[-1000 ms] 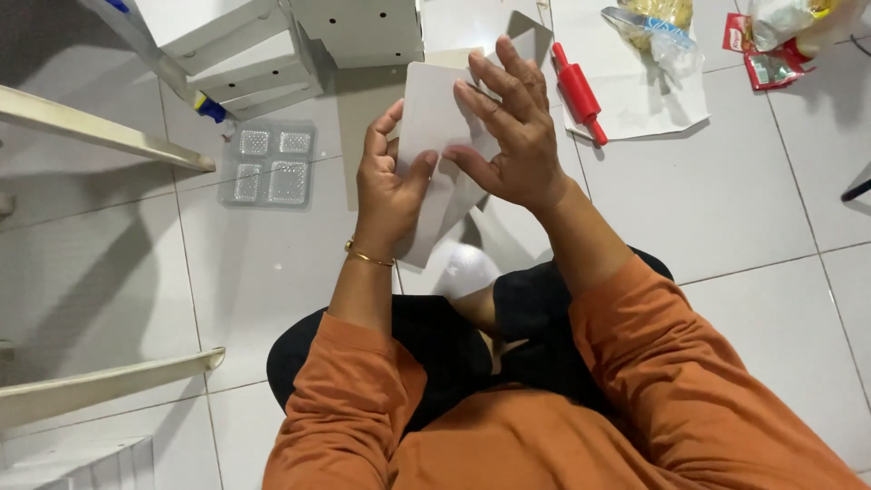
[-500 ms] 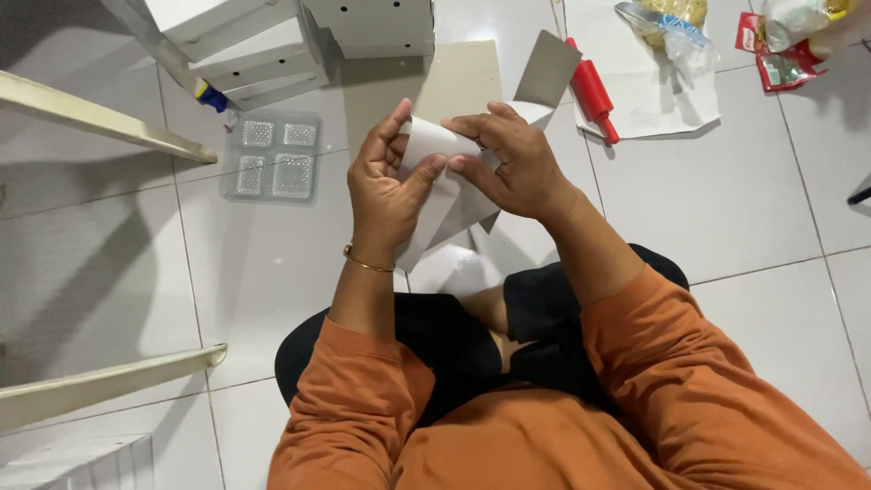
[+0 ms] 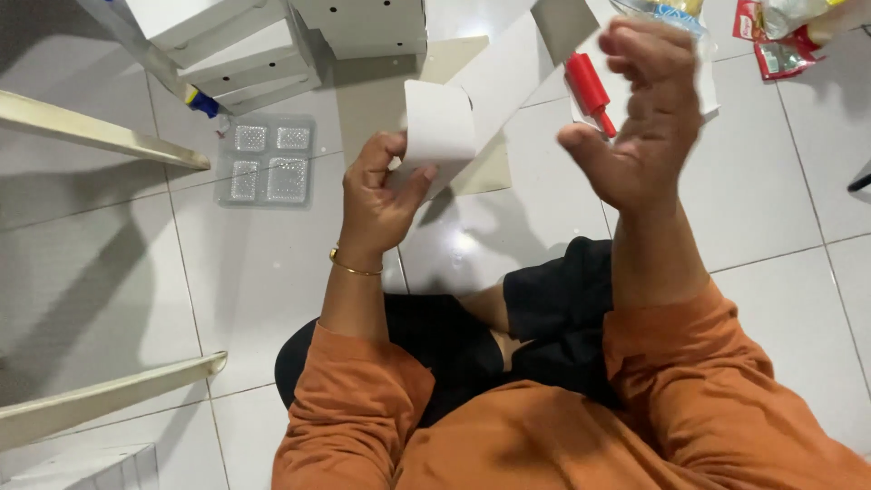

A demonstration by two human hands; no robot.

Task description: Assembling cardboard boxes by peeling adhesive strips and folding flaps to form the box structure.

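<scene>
While I sit cross-legged on the white tiled floor (image 3: 272, 299), my left hand (image 3: 379, 198) is closed around a folded piece of white paper (image 3: 439, 125), thumb on one side and fingers wrapped behind it, holding it upright just above my lap. A thin gold bangle (image 3: 352, 267) circles that wrist. My right hand (image 3: 641, 118) is raised beside the paper but apart from it, fingers spread and loosely curled, gripping nothing. Beyond my hands, a flat cardboard sheet (image 3: 472, 73) lies on the tiles, and a red-handled tool (image 3: 592, 89) rests just past my right hand on a white sheet. To the left sits a clear plastic tray (image 3: 269, 160) with four compartments, near white furniture panels (image 3: 272, 45). Two pale boards (image 3: 100, 136) stretch in from the left edge, and colourful packets (image 3: 780, 36) lie at the top right.
</scene>
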